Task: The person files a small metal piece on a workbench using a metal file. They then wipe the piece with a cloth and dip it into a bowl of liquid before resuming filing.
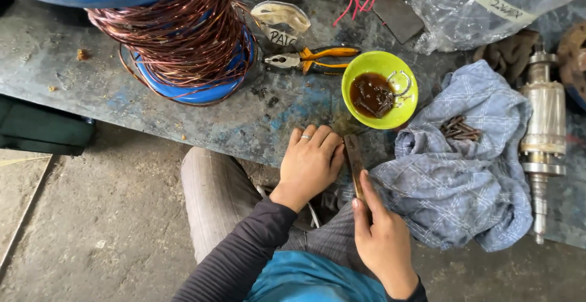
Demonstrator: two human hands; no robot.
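Head view, looking down at the table (287, 116), old and grey with blue stains.

Left hand (309, 163) flat at the table edge, fingers curled down and close together, a ring on one finger. Pressed right beside a thin brown strip (353, 158). Hard to tell whether anything sits under that grip.

Right hand (383, 238) lower down, thumb and fingers pinched shut on the near end of the strip. Strip standing out past the grip, pointing up toward the green bowl (379, 89), far end lying between left hand and blue cloth (464, 180).

Dark brown stuff and small bits in the bowl. Little pile of dark pins (461, 128) on the cloth. Orange pliers (311, 59) just left of the bowl. Big blue spool of copper wire (180, 36) at the top left. Shiny metal shaft (542, 137) at the far right.
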